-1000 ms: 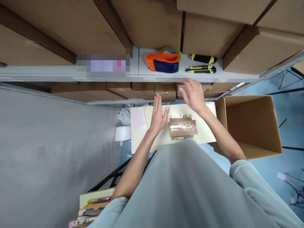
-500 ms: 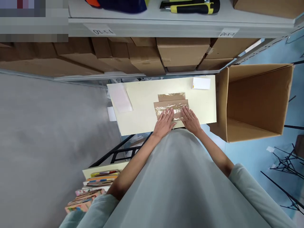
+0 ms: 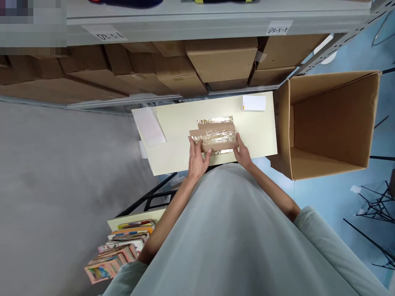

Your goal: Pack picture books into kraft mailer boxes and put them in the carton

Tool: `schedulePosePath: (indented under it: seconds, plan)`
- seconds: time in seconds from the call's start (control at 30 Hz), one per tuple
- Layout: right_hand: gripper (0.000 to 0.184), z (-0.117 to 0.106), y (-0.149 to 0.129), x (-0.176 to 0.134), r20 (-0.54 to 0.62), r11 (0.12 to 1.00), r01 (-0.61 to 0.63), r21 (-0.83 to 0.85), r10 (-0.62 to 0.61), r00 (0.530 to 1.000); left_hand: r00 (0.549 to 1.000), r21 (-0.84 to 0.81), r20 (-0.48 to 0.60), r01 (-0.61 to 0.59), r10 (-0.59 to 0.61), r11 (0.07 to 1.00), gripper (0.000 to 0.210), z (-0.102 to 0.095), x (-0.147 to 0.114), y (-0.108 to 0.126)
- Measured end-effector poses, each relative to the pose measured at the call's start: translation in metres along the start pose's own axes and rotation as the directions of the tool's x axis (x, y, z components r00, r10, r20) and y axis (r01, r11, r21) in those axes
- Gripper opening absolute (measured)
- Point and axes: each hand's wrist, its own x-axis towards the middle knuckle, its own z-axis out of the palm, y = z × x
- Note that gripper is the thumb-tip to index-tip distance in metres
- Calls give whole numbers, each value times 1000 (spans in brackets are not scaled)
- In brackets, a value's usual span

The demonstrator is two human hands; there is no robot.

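While both hands are at the work surface, the left hand (image 3: 197, 161) grips the near-left corner of a taped cardboard packet (image 3: 212, 135), its fingers slightly spread along the left end and its thumb against the near edge. The right hand (image 3: 242, 154) grips the opposite end, with the fingers along the right side and the thumb at the near-right corner. The packet lies between the two hands, just ahead of the thumbs; glossy tape crosses its upper face, and narrower taped portions show beyond its far and near edges. Whether it rests fully on the cream tabletop (image 3: 173, 160) or is slightly raised cannot be told. Ahead of the right hand and a little to its right, a small white box (image 3: 254, 103) sits near the far edge of the tabletop. To the left of the left hand, and farther forward, lies a white sheet (image 3: 151, 126). Well to the right of the right hand stands a large open carton (image 3: 335, 119), its opening facing upward. Beyond both hands, closed cardboard boxes (image 3: 222, 61) line a lower shelf under a grey shelf rail (image 3: 191, 29). Behind the left hand, beside the forearm, are stacked books (image 3: 119, 250).
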Motion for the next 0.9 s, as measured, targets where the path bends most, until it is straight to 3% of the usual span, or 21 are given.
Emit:
schedulePosePath:
  seconds: [0.13, 0.23, 0.37, 0.53, 0.63, 0.73, 0.83, 0.9]
  plan:
    - [94, -4, 2, 7, 93, 988, -148, 52, 143, 985, 986, -88, -3, 165, -166, 982, 106, -9, 11, -6]
    - [102, -9, -3, 14, 63, 989, -147, -17, 148, 987, 983, -89, 14, 185, -185, 979, 111, -10, 21, -4]
    - [114, -2, -18, 30, -52, 981, -134, -141, 128, 990, 991, 12, -110, 78, -76, 997, 124, 11, 33, 17]
    - [108, 7, -18, 48, -29, 991, -100, -87, 98, 995, 955, -25, -235, 180, -181, 983, 144, 40, 51, 31]
    - [99, 1, -7, 50, 8, 999, -26, 22, 26, 1000, 952, -86, -240, 172, -188, 981, 136, 33, 56, 15]
    - [95, -5, -3, 46, 17, 994, -36, 100, 34, 999, 971, -220, -156, 146, -182, 964, 116, 13, 54, -8]
    - [96, -6, -11, 44, -26, 997, -63, 49, 64, 998, 980, -331, -42, 170, -194, 928, 98, -1, 48, -21]
    - [97, 0, -20, 45, -95, 996, -72, -51, 67, 993, 975, -331, -50, 187, -215, 925, 99, -1, 45, -20]
